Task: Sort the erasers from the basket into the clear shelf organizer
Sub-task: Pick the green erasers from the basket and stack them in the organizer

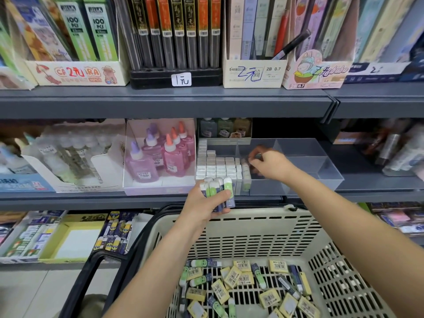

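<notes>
Left hand (203, 204) clamps its fingers round a bundle of erasers (218, 188) above the basket (252, 223); right hand (271, 165) reaches into the clear organizer (316, 177), fingers blurred, grip impossible to tell.

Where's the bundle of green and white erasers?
Head view, centre: the left hand grips the eraser bundle above the rim of the beige basket, before the clear shelf organizer.

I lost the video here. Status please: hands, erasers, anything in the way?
Left hand grips eraser bundle over basket. Right hand inside organizer, grip blurred. No obstacle seen.
</notes>
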Demonstrator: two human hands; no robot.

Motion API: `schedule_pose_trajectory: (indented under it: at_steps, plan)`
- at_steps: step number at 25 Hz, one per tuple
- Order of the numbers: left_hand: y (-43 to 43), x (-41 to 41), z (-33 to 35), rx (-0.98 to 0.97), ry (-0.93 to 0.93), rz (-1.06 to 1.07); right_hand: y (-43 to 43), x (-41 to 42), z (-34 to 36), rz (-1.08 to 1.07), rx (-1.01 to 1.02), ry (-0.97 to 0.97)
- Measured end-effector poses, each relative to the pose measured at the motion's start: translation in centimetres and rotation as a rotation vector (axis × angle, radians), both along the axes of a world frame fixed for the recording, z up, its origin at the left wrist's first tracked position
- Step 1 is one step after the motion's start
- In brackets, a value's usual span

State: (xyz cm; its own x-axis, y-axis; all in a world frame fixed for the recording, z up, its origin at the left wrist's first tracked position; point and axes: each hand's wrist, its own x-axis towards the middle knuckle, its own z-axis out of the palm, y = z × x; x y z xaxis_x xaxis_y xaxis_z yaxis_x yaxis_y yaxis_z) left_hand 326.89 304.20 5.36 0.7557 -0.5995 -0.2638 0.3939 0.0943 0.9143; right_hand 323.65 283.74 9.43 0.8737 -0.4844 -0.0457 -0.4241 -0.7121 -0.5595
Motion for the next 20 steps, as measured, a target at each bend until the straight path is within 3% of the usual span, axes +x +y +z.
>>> schedule_pose_trajectory:
  at_steps: [2,4,7,11,14,17,20]
  plan:
    - [-0.3,-0.2,0.4,-0.002,0.004,-0.007,0.7,-1.6,0.5,-0.046,0.040,-0.143]
    - [-0.8,-0.7,0.8,0.001,-0.017,-0.038,2.3,-3.6,1.0,0.009,0.206,-0.230]
    - [-2.1,-1.8,1.3,0.050,-0.098,-0.107,4.3,-5.8,1.1,0.170,0.321,-0.130]
    - [-2.6,-2.8,1.7,0.029,-0.049,-0.069,2.0,-6.7,2.4,0.075,0.440,-0.215]
    - [-2.3,-2.4,2.1,-0.006,0.043,0.015,-0.5,-6.2,2.9,-0.029,0.330,-0.293]
    - [-2.1,-2.3,2.3,-0.005,0.061,0.021,-0.6,-5.1,1.9,0.012,0.105,-0.163]
    - [-1.9,-2.4,2.3,0.011,0.053,0.012,0.0,-4.6,1.0,0.117,0.009,-0.041]
